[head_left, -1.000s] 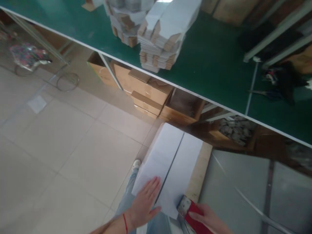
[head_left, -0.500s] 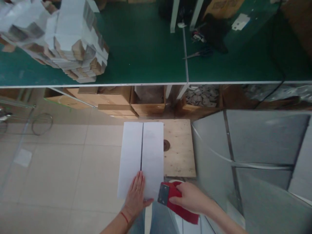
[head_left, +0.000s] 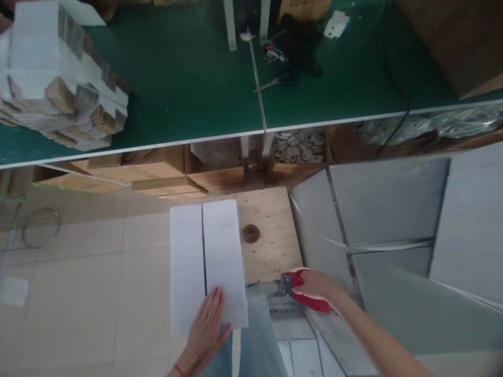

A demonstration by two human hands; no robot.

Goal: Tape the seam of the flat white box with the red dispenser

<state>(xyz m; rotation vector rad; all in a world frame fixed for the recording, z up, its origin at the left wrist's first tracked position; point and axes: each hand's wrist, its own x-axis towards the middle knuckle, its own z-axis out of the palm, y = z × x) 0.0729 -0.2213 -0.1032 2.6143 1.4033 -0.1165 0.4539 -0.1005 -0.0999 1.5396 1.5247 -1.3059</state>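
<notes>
Head view: a white carton [head_left: 206,262] lies flaps-up across a plywood board [head_left: 271,235], long axis running away from the person toward the green table [head_left: 188,78], centre seam along that axis. The left hand [head_left: 206,327] rests flat, fingers spread, on the carton's near end. The right hand [head_left: 314,285] grips a red tape dispenser [head_left: 304,293], just right of the carton, metal blade end pointing left.

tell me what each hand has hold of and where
The right hand grips a red tape dispenser by its handle. The left hand grips nothing; it lies flat on the white box, near end.
</notes>
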